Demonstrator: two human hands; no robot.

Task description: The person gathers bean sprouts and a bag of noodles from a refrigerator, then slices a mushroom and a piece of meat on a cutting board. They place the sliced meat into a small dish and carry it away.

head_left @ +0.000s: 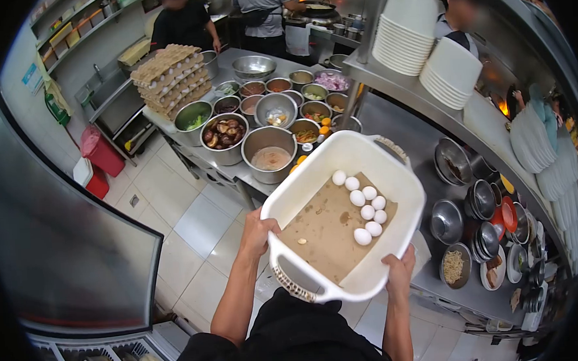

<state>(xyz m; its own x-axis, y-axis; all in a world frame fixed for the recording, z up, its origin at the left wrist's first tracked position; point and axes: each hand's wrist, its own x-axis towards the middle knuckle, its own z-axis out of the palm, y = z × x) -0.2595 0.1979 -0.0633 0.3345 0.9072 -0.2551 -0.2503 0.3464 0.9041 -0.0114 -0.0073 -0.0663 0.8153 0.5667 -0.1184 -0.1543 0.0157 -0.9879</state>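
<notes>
A white plastic tub (290, 206) is held up in front of my body, tilted so its inside shows. My left hand (259, 232) grips its left wall near the corner, fingers mostly hidden behind the rim. On the lower right side my right hand (398, 269) is closed on the tub's edge. Brown cardboard (324, 227) with dark stains lines the bottom. Several white eggs (367, 212) lie loose toward the right side of the cardboard. A small pale bit (302, 241) rests on the left part of it.
Steel bowls of food (271, 149) and stacked egg trays (171, 82) cover the counter ahead. Right, a steel counter (391, 129) carries bowls below a plate shelf (398, 86). An open fridge door (75, 224) stands left. Co-workers (264, 15) are at the back.
</notes>
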